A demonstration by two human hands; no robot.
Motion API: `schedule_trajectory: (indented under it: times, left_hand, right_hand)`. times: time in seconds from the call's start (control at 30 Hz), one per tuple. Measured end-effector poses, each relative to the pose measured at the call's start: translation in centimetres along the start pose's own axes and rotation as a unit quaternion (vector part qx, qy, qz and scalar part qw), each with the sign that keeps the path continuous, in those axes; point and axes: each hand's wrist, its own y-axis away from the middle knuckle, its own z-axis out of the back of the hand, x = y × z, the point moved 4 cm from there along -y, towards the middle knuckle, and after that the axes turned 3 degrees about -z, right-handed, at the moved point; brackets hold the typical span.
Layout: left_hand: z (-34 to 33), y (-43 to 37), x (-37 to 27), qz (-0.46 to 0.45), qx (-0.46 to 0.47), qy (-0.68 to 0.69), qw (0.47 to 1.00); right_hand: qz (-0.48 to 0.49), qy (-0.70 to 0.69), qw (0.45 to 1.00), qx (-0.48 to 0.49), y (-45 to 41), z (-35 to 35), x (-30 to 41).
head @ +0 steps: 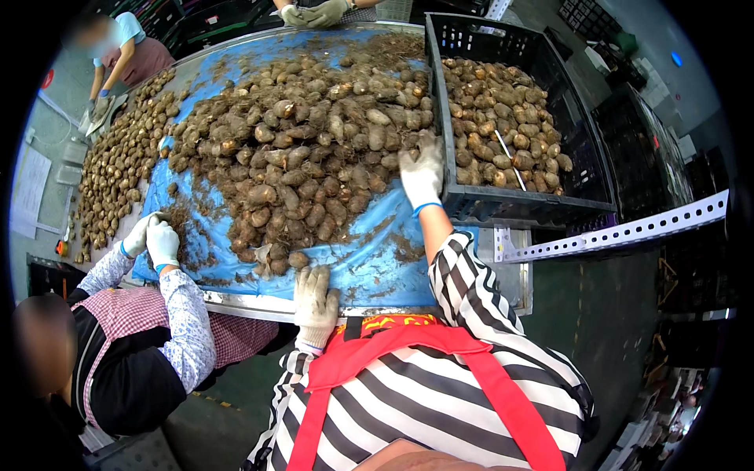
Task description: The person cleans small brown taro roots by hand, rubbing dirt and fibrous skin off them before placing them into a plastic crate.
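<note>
My left hand [315, 300], in a soiled white knit glove, lies palm down at the near edge of the blue plastic sheet [377, 265]. Its fingertips are just below a loose taro corm [298, 259], and nothing shows in its grip. My right hand [423, 171], gloved too, reaches to the right side of a large heap of hairy brown taro corms [306, 141], with thumb and fingers apart. It is close beside the wall of a black plastic crate [530, 203]; whether it touches the crate I cannot tell. More taro corms [500, 118] lie inside the crate.
A white perforated metal bar [618, 229] juts right below the crate. To my left, a co-worker's gloved hands [154, 238] are over the sheet. Another person's gloved hands [315, 13] are at the far edge. Smaller corms [118, 176] cover the table's left end, where a third person [126, 44] bends.
</note>
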Motion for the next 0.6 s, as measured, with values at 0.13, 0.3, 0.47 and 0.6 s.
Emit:
schedule_trajectory:
  times: [0.13,0.3,0.47,0.6]
  left_hand:
    - [-0.3,-0.3,-0.1,-0.017,-0.008,0.01,1.0]
    - [-0.3,-0.6,-0.1,0.009,0.025,0.017,1.0]
    - [-0.9,-0.2,0.4,0.03,0.066,0.021,0.997]
    - [-1.0,-0.1,0.7,0.029,0.068,0.005,0.997]
  right_hand:
    - [0.032,0.137,0.989,-0.054,-2.5,-1.8,-2.6]
    - [-0.019,0.157,0.985,0.068,0.3,-1.0,-1.3]
    - [0.018,0.18,0.971,0.154,4.8,-1.1,0.3]
    - [0.122,0.279,0.946,0.113,9.8,-4.5,-1.3]
